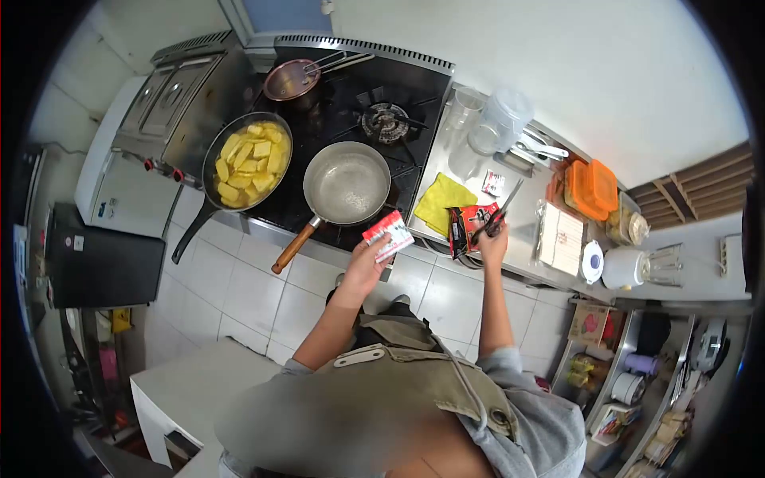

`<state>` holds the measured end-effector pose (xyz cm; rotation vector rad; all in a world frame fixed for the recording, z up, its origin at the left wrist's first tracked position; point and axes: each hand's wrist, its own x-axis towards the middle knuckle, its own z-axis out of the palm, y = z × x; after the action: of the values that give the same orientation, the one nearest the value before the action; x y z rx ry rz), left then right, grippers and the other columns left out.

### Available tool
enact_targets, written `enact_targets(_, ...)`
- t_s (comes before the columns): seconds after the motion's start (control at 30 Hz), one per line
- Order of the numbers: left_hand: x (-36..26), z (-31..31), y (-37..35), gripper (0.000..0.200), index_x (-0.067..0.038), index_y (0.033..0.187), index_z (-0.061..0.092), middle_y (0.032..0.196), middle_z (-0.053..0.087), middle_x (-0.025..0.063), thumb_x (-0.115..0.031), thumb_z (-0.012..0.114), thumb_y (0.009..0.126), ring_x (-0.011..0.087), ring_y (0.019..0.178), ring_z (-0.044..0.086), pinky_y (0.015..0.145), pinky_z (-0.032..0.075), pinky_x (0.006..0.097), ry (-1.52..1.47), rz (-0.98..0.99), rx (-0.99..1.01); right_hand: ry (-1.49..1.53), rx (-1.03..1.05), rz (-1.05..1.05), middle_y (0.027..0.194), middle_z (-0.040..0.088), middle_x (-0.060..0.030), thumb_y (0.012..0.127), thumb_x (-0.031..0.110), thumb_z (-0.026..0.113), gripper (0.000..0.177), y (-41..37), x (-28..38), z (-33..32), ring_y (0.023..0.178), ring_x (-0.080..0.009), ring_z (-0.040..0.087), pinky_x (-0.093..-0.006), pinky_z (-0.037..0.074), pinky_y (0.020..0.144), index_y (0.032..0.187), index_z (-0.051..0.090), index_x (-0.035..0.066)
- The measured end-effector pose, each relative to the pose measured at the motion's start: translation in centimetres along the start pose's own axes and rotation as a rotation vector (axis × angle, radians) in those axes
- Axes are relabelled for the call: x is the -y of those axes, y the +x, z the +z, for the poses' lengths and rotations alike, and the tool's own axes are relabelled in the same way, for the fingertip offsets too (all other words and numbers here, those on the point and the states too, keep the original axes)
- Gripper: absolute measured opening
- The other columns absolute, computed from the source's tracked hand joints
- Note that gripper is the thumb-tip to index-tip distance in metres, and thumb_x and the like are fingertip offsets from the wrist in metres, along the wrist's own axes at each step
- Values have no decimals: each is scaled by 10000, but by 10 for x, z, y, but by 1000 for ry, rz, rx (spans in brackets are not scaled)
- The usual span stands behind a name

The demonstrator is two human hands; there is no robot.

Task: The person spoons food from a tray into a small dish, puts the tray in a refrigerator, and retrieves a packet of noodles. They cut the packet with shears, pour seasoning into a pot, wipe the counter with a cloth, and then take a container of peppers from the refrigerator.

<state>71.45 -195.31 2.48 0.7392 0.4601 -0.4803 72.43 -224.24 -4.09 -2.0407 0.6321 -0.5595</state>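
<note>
The black stove (pixel 339 119), beside the tabletop (pixel 519 235), bears a saucepan (pixel 347 183). A red-and-black packet (pixel 464 227) lies at the tabletop's edge; the right hand (pixel 494 245) grips scissors (pixel 501 213) over it, the left hand (pixel 366 269) a red-and-white sachet (pixel 390 237) near the saucepan.

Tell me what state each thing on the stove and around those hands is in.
Left hand: closed on a sachet
Sachet: held; sealed or opened, unclear
Right hand: closed on scissors
Scissors: held; blades look together
Black-red packet: opened or not, unclear
Cloth: lying flat
Other sachet: lying on counter
Frying pan: lidless, holding yellow pieces
Saucepan: lidless, no solid pieces seen
Back pan: lidless, utensils across it
Burner: no flame visible
</note>
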Motion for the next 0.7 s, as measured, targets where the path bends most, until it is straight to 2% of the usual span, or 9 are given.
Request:
enact_targets(0.07,-9,3,6,130,-120,954,593,915,639,-13,-120,633,830,76,811,608,682,480,207,-19,38,-25,423,547,256,751,560,-54,775,323,692,467,-33,10,-8,652,-142,521,-267,424,635,1048,464,19)
enact_targets(0.13,-20,5,8,158,-118,967,590,937,633,-12,-117,645,819,80,834,604,691,477,211,11,116,-67,533,845,199,782,526,-41,830,346,622,453,-71,38,-21,709,-131,493,-263,409,677,1133,449,57)
enact_targets(0.2,-33,3,14,196,-106,989,584,946,629,-5,-90,650,806,91,855,603,713,473,210,32,161,-78,220,1127,11,802,494,-35,821,403,616,509,-85,86,-33,766,-138,480,-289,409,708,1193,429,112)
enact_targets(0.23,-39,5,14,200,-100,993,586,947,630,2,-86,649,804,95,858,605,717,473,215,47,220,-59,198,1171,21,826,498,-42,798,419,640,521,-92,95,-32,775,-153,482,-307,413,714,1185,436,136)
enact_targets(0.37,-58,6,18,218,-77,1007,592,952,636,25,-80,651,797,108,857,611,731,477,231,131,325,29,38,1203,58,774,503,-62,751,481,668,592,-93,138,-19,748,-174,486,-295,405,724,1138,459,86)
enact_targets(0.43,-65,6,19,222,-70,1011,593,952,638,32,-75,650,796,114,854,613,735,478,235,151,333,47,8,1105,-43,718,508,-66,738,508,665,617,-91,160,-10,683,-172,469,-301,401,671,1106,472,51)
enact_targets(0.47,-68,7,19,226,-63,1014,594,953,639,38,-70,649,795,120,851,616,740,479,240,171,336,57,-13,1078,-61,651,511,-54,723,490,688,608,-89,154,0,619,-161,457,-310,385,591,1073,490,33)
enact_targets(0.53,-76,7,17,233,-40,1019,594,946,641,57,-58,647,793,133,861,617,756,484,251,153,366,62,-80,1024,-59,574,487,-32,703,476,714,555,-87,162,8,548,-134,440,-295,354,516,985,541,31)
enact_targets(0.7,-101,2,24,226,-12,1006,599,933,644,70,-45,649,788,141,855,621,761,495,270,181,405,37,42,1041,25,541,504,-9,725,405,725,430,-89,176,24,474,-76,451,-236,327,445,877,583,29)
